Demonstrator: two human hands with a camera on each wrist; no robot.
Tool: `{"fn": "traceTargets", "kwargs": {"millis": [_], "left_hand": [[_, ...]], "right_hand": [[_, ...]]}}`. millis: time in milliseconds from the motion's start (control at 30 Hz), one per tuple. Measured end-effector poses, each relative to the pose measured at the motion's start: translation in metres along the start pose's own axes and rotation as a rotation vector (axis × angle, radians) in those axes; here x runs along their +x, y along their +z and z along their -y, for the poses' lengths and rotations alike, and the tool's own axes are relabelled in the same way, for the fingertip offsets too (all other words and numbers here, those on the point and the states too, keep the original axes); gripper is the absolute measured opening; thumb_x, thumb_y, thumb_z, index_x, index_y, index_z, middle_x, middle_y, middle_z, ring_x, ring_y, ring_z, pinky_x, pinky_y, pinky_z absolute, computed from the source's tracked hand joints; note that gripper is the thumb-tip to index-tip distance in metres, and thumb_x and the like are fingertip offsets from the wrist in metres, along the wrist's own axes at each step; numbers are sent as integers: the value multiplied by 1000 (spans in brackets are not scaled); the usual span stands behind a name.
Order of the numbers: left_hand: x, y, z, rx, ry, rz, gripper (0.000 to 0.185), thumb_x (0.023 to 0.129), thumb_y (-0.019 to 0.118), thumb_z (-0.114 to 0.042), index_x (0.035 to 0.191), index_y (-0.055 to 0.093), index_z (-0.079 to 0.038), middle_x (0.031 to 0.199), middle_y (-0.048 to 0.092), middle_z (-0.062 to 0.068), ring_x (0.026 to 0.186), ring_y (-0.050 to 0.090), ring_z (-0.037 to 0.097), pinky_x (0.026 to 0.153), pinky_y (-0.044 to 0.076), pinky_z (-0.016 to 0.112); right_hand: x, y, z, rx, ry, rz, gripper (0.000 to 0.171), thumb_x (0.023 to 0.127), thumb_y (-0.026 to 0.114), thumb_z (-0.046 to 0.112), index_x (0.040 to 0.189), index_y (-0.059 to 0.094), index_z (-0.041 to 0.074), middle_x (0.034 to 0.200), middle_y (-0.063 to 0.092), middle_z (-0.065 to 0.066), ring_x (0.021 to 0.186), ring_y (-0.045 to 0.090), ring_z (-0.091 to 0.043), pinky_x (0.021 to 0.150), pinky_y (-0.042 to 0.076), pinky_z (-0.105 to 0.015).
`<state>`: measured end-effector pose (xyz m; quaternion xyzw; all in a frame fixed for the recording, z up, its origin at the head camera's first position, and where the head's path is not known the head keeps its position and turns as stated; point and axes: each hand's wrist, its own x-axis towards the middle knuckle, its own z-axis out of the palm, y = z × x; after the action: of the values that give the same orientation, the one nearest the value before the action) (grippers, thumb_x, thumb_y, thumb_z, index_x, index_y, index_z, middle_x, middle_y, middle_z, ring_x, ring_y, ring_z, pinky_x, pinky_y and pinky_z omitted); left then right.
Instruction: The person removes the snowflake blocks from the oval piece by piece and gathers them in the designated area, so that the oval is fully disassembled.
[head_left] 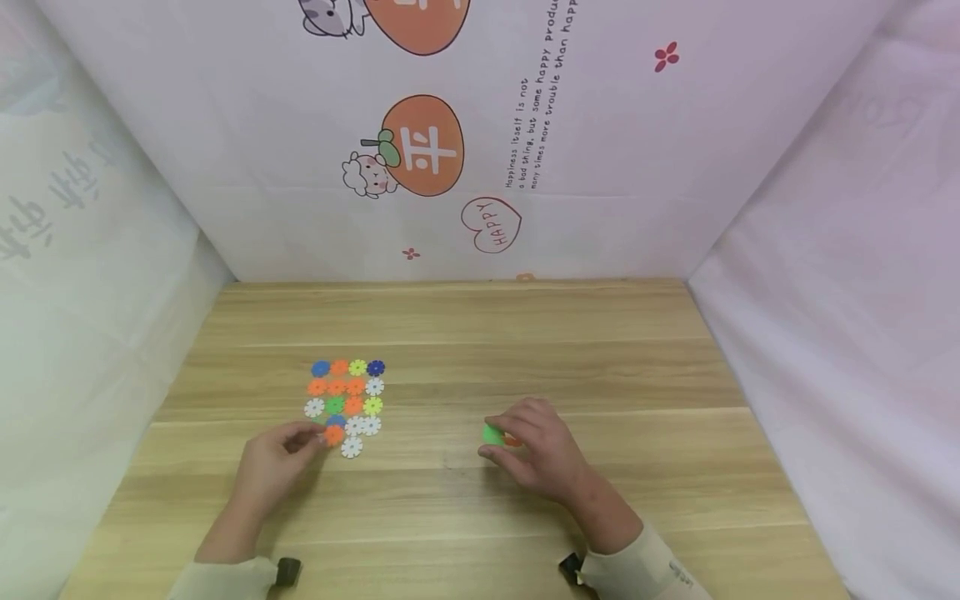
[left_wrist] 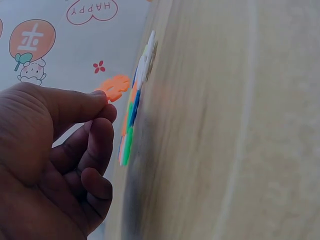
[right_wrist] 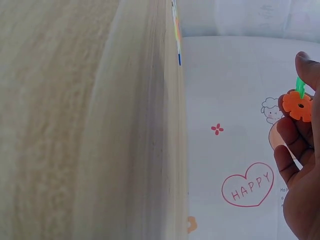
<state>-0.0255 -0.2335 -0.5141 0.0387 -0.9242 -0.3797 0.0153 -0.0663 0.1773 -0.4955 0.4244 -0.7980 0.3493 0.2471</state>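
Note:
My left hand [head_left: 272,468] pinches an orange snowflake disc [head_left: 333,435] between thumb and forefinger, just above the lower left of a cluster of flat notched discs. In the left wrist view the same orange disc [left_wrist: 116,87] sticks out past the fingertips. To the right, my right hand [head_left: 542,450] pinches a green snowflake disc [head_left: 492,434] by its edges. An orange disc [right_wrist: 299,106] joins the green disc [right_wrist: 300,86] at an angle, as the right wrist view shows. Blue, orange, yellow, green and white discs [head_left: 354,406] lie in rough rows on the table.
The wood-grain table [head_left: 450,517] reaches back to a white printed sheet [head_left: 600,192] that stands as a wall. More white sheeting [head_left: 847,275] hangs at the right and left. A white disc [head_left: 352,447] lies at the cluster's near edge.

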Motion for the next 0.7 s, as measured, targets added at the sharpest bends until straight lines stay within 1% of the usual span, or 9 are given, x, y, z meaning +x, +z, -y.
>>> {"fn": "traceTargets", "kwargs": {"millis": [67,133,233,333,533,700], "left_hand": [[0,1,2,11,-11,17,18,96,76,-21,111,78,-12,101,77,2,95,71,21,82,58,33],[0,2,4,15,-36,42,18,97,75,-22,112,78,-13,101,76,2,96,71,21,84,59,39],[-1,3,6,18,-64,74,19,98,74,-23,114,77,-13,103,76,2,97,71,23,86,59,45],[0,3,7,16,-76,81,20,98,73,-23,115,77,-13,103,76,3,98,71,24,86,59,46],[0,3,8,25,-79,67,21,98,73,-22,115,76,-12,100,76,3,93,72,22,82,60,42],[0,0,9,28,-95,81,22,98,73,-23,116,76,-10,101,76,4,94,72,25,81,60,43]], "right_hand": [[0,0,0,1,-2,-2,33,96,76,37,110,77,7,98,75,2,89,66,-14,84,53,-39],[0,1,0,2,-1,0,33,96,76,38,109,77,7,98,75,2,89,66,-14,84,53,-39],[0,0,0,5,0,5,34,96,76,39,109,77,7,98,75,2,89,66,-14,84,53,-38],[1,0,1,7,3,10,34,96,76,39,109,77,7,98,75,2,89,66,-14,84,53,-37],[1,-1,1,1,14,15,35,96,76,39,109,77,7,98,75,2,90,66,-14,83,53,-37],[1,0,0,-2,13,17,35,96,75,40,110,77,8,99,75,2,90,66,-14,85,53,-38]]}}
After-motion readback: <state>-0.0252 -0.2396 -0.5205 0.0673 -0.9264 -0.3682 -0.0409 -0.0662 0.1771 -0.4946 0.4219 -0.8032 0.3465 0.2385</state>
